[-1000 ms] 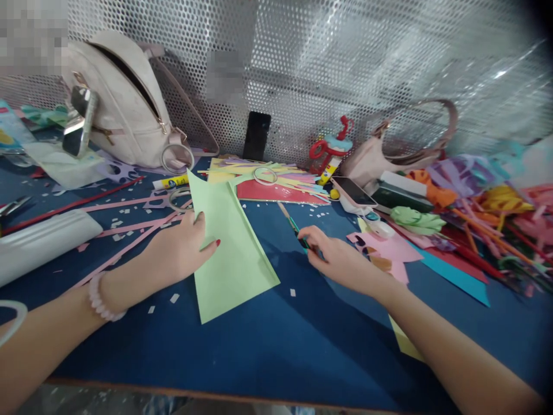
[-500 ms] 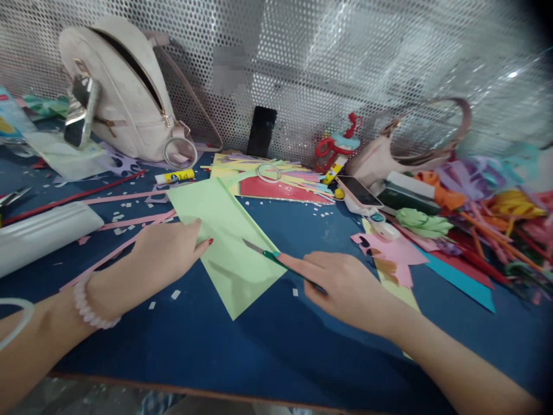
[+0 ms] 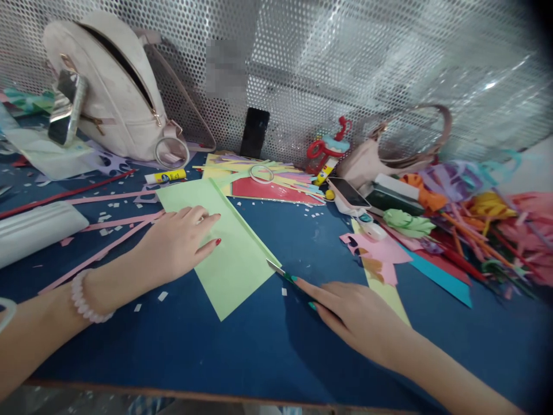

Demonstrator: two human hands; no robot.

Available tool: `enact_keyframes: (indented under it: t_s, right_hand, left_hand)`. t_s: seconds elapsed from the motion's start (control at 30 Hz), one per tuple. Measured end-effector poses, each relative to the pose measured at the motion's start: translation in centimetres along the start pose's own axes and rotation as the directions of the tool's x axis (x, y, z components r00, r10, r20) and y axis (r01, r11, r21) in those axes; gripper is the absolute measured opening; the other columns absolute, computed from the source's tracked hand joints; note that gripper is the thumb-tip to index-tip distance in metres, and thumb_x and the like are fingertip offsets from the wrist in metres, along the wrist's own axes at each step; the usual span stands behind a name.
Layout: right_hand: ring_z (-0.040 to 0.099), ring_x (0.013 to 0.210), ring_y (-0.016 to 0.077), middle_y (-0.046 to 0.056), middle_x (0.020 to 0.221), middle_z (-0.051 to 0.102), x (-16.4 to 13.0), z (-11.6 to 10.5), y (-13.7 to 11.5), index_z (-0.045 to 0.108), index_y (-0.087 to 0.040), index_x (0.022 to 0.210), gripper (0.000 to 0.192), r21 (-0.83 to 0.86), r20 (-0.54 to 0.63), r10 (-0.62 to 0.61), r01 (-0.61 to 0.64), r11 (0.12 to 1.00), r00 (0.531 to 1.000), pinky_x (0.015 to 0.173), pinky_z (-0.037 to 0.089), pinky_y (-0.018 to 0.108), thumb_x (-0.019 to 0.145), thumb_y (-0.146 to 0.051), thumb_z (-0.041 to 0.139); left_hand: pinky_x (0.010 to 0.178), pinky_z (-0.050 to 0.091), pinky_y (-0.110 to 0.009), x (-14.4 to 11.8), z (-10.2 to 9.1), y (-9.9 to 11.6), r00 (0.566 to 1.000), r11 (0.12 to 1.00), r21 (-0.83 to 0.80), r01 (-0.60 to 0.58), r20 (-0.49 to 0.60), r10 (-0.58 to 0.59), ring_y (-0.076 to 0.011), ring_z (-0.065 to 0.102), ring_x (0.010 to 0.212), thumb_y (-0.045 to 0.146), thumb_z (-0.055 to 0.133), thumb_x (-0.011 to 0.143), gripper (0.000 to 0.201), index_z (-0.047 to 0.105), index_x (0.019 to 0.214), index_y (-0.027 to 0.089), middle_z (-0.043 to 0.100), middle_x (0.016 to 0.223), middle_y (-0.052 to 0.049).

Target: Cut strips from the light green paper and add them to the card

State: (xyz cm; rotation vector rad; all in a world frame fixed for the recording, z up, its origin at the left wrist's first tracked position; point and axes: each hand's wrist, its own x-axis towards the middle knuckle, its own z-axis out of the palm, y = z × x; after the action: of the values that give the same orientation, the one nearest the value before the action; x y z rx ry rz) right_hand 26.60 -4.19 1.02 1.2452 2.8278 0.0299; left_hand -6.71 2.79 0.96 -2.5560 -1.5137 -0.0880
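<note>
A light green sheet of paper [image 3: 231, 271] lies at a slant on the blue table, with a narrow folded strip along its right edge. My left hand [image 3: 175, 242] rests over the left part of the sheet, thumb and index finger stretched out and apart, holding nothing. In my right hand [image 3: 345, 311] is a craft knife [image 3: 279, 271] with a green handle and a thin silver blade. The blade's tip is at the lower right corner of the sheet, by the end of the folded strip. My right index finger lies along the handle.
Behind the sheet are a yellow glue stick [image 3: 166, 176], paper strips on a red sheet [image 3: 276, 193] and a leaning phone [image 3: 254, 132]. A backpack [image 3: 112, 98] stands at back left. Coloured paper scraps [image 3: 380, 259] and a handbag [image 3: 363, 161] are on the right.
My right hand has drawn the knife right and down, from over the sheet to its lower right corner. My left hand has lifted slightly and spread its fingers further over the sheet.
</note>
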Motion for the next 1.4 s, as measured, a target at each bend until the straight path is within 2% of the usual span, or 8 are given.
enact_keyframes:
  t_s: [0.23,0.4,0.5,0.63,0.8,0.93,1.1,1.4]
  right_hand:
    - [0.063,0.066,0.0170,0.001,0.076,0.067,0.1,-0.2,0.5,0.049,-0.021,0.135,0.044,0.051,0.045,0.020,-0.022,0.998,0.999,0.057,0.038,0.028,0.093,-0.014,0.038]
    - [0.062,0.065,0.0166,0.000,0.075,0.067,0.4,-0.1,0.7,0.047,-0.020,0.137,0.046,0.059,0.058,0.007,-0.010,0.998,0.998,0.056,0.038,0.028,0.092,-0.012,0.039]
    - [0.062,0.064,0.0166,0.000,0.075,0.067,0.4,0.0,0.9,0.047,-0.018,0.137,0.047,0.018,0.049,-0.025,0.024,1.000,0.998,0.056,0.038,0.028,0.092,-0.011,0.039]
    - [0.062,0.063,0.0166,0.000,0.074,0.067,0.4,-0.2,1.2,0.049,-0.017,0.135,0.046,-0.023,0.037,-0.048,0.049,0.999,0.998,0.056,0.038,0.029,0.090,-0.010,0.041]
    - [0.062,0.063,0.0155,0.000,0.075,0.068,0.9,-0.4,1.3,0.049,-0.017,0.134,0.047,-0.013,0.045,-0.061,0.062,0.998,0.997,0.056,0.039,0.028,0.089,-0.009,0.042]
    - [0.063,0.064,0.0150,0.001,0.076,0.069,1.1,-0.5,1.2,0.049,-0.017,0.135,0.047,-0.004,0.049,-0.066,0.067,0.998,0.997,0.056,0.040,0.027,0.089,-0.009,0.042]
    - [0.063,0.062,0.0150,0.001,0.074,0.069,1.2,-0.8,1.2,0.050,-0.016,0.134,0.046,-0.034,0.065,-0.079,0.081,0.996,0.995,0.054,0.039,0.026,0.089,-0.009,0.042]
    - [0.063,0.061,0.0136,0.001,0.074,0.070,0.8,-0.9,2.3,0.053,-0.018,0.131,0.046,-0.030,0.082,-0.087,0.090,0.996,0.993,0.055,0.040,0.024,0.087,-0.009,0.045]
  left_hand:
    - [0.108,0.031,-0.040,0.9,0.1,1.5,0.975,0.956,-0.228,-0.182,0.083,0.205,-0.0286,0.039,0.132,0.047,0.036,0.096,0.058,0.041,0.141,0.012,0.041,0.147,-0.012]
    - [0.115,0.017,-0.044,2.0,-0.3,4.1,0.913,0.904,-0.264,-0.336,0.147,0.382,-0.0268,0.024,0.141,0.051,0.036,0.097,0.062,0.030,0.147,0.016,0.027,0.154,-0.010]
    - [0.115,0.013,-0.048,2.7,-0.1,5.3,0.886,0.890,-0.284,-0.356,0.200,0.418,-0.0276,0.014,0.144,0.055,0.034,0.097,0.067,0.022,0.150,0.016,0.016,0.156,-0.009]
    - [0.114,0.010,-0.055,3.0,0.6,5.5,0.875,0.885,-0.321,-0.337,0.240,0.420,-0.0295,0.008,0.145,0.059,0.028,0.096,0.070,0.015,0.151,0.017,0.008,0.157,-0.008]
    - [0.112,0.006,-0.061,2.8,1.3,5.1,0.874,0.867,-0.350,-0.354,0.207,0.440,-0.0306,0.005,0.145,0.058,0.024,0.097,0.064,0.013,0.152,0.026,0.008,0.158,-0.006]
    - [0.109,0.008,-0.065,2.7,1.5,5.0,0.867,0.845,-0.360,-0.395,0.157,0.473,-0.0344,0.007,0.144,0.054,0.026,0.099,0.054,0.019,0.149,0.037,0.012,0.158,-0.005]
    - [0.108,0.009,-0.067,2.7,1.3,5.0,0.866,0.840,-0.366,-0.401,0.147,0.478,-0.0354,0.011,0.143,0.053,0.026,0.099,0.052,0.026,0.148,0.036,0.017,0.157,-0.007]
    - [0.108,0.009,-0.067,2.6,1.5,4.9,0.868,0.829,-0.383,-0.408,0.118,0.482,-0.0359,0.012,0.143,0.051,0.030,0.099,0.050,0.028,0.147,0.035,0.019,0.156,-0.007]
